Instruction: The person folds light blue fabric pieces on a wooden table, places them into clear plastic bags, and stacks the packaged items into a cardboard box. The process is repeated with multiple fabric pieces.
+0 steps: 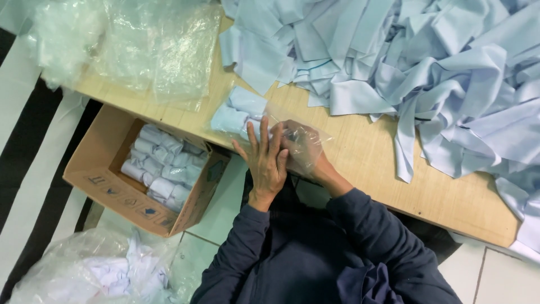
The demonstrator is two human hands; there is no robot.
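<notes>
Left hand (265, 160) flat, fingers spread on clear bag (270, 126) | right hand (301, 147) inside, closed on bag

A wooden table (394, 169) with a pale, grained top is seen running diagonally across the view. Its far right part is covered by a loose heap of pale blue fabric strips (427, 62), and crumpled clear plastic bags (135, 45) are piled at its left end. Below the table edge, an open cardboard box (95, 169) filled with rolled pale bundles is set on the floor. The floor is laid with white tiles (225, 214); at the far left, black and white stripes (28, 163) are shown. Even, soft light is cast throughout.
</notes>
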